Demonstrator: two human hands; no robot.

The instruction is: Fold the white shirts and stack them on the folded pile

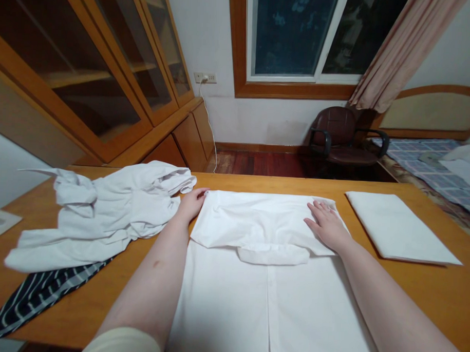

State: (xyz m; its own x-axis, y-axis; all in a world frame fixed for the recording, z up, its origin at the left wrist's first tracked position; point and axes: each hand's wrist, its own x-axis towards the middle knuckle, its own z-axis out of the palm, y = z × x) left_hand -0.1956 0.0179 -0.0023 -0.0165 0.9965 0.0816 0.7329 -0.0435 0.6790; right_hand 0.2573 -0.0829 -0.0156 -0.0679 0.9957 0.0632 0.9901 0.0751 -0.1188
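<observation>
A white collared garment point(227, 294) lies spread on the wooden table in front of me, a long seam running down its middle. Its far part is folded back over toward me, and a collar-like band point(273, 253) lies along the edge of that fold. At the far left corner, my left hand point(193, 203) is closed, with fingers pinching the cloth. My right hand point(326, 225) rests palm down on the folded part near its far right corner, fingers spread.
A crumpled white garment point(103, 207) lies left, over a black striped cloth point(49, 287). On the right is a neatly folded white cloth point(401, 225). A white object point(2, 222) sits at the left edge. Beyond the table point(258, 183) stand a glass-door cabinet point(163, 127) and an armchair point(337, 131).
</observation>
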